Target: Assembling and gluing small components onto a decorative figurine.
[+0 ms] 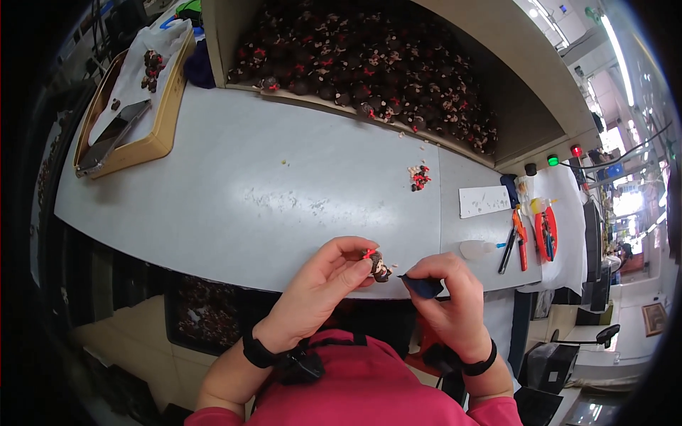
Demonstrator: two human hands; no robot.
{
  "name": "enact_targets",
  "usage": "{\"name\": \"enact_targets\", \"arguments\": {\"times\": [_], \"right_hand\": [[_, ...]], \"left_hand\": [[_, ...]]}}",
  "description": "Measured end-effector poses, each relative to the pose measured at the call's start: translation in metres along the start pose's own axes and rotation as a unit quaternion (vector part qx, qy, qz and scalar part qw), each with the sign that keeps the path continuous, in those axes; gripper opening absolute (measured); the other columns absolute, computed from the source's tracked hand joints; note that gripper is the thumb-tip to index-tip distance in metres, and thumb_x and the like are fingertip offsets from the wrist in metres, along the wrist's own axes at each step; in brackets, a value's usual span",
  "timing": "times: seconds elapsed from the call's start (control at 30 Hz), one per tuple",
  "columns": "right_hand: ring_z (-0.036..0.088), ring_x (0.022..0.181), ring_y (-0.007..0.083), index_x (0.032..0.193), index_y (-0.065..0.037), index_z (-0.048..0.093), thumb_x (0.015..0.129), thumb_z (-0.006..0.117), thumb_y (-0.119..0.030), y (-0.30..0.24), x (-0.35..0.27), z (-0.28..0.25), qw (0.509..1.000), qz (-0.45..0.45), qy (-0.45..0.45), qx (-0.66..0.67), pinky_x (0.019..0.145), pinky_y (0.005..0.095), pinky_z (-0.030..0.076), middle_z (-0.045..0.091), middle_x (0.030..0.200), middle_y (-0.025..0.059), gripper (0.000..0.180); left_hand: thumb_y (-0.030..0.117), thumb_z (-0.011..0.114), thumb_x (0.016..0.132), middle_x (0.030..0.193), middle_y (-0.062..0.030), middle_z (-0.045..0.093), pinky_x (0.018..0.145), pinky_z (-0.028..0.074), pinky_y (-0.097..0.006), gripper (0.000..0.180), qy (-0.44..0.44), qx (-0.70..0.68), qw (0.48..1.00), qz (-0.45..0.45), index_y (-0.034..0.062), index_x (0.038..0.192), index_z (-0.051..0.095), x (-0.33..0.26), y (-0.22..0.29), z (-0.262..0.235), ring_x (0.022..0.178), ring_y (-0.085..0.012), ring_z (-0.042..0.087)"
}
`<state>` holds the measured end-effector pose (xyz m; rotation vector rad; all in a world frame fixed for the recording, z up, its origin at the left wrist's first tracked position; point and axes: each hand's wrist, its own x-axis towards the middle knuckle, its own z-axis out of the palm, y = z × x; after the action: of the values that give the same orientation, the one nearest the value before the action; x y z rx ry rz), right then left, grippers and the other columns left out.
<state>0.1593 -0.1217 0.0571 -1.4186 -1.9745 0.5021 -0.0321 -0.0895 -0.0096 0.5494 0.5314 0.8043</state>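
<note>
My left hand [317, 290] pinches a small dark brown figurine [376, 267] with a red bow and pale beige parts between thumb and fingers, just above the near edge of the grey table [234, 184]. In my right hand [455, 302] is a dark, folded piece of thin cloth-like material [424, 285], its pointed tip aimed at the figurine. A narrow gap separates that tip from the figurine. What the piece is made of, I cannot tell.
A box-like bin [526, 135] full of similar figurines stands at the back. Small red and beige parts [420, 177] lie before it. On the right are a white card [484, 201], a squeeze bottle [477, 249], pens and a red tray [546, 234]. A yellow tray [168, 135] holds a phone [114, 138].
</note>
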Motion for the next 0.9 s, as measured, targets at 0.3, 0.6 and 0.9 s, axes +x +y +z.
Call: {"name": "enact_targets", "arguments": {"times": [0.3,0.6,0.9], "right_hand": [[0.062,0.078,0.0256,0.090,-0.004,0.055,0.068,0.070,0.008,0.0019,-0.0004,0.0031,1.000,-0.008,-0.016,0.007,0.067,0.0335,0.049,0.064,0.087,0.0073,0.029],[0.062,0.077,0.0252,0.090,-0.004,0.053,0.070,0.070,0.007,0.0029,-0.0011,0.0061,1.000,-0.008,-0.019,0.022,0.065,0.0330,0.049,0.064,0.088,0.0076,0.028],[0.063,0.079,0.0234,0.091,-0.004,0.053,0.071,0.071,0.007,0.0010,-0.0057,0.0037,0.998,0.026,0.007,0.063,0.067,0.0305,0.051,0.064,0.090,0.0081,0.028]], "left_hand": [[0.012,0.051,0.099,0.116,-0.0069,0.056,0.093,0.045,-0.029,0.027,0.000,-0.003,1.000,0.014,0.0054,0.124,0.048,0.0007,-0.0025,0.0002,0.106,-0.0133,0.055],[0.014,0.052,0.098,0.115,-0.0064,0.057,0.093,0.046,-0.029,0.028,-0.006,0.001,1.000,0.015,0.0055,0.124,0.049,0.0006,-0.0019,0.0004,0.105,-0.0128,0.056],[0.014,0.052,0.098,0.117,-0.0066,0.056,0.093,0.045,-0.029,0.027,-0.003,0.003,1.000,0.014,0.0056,0.124,0.049,0.0013,-0.0029,0.0002,0.106,-0.0130,0.055]]}}
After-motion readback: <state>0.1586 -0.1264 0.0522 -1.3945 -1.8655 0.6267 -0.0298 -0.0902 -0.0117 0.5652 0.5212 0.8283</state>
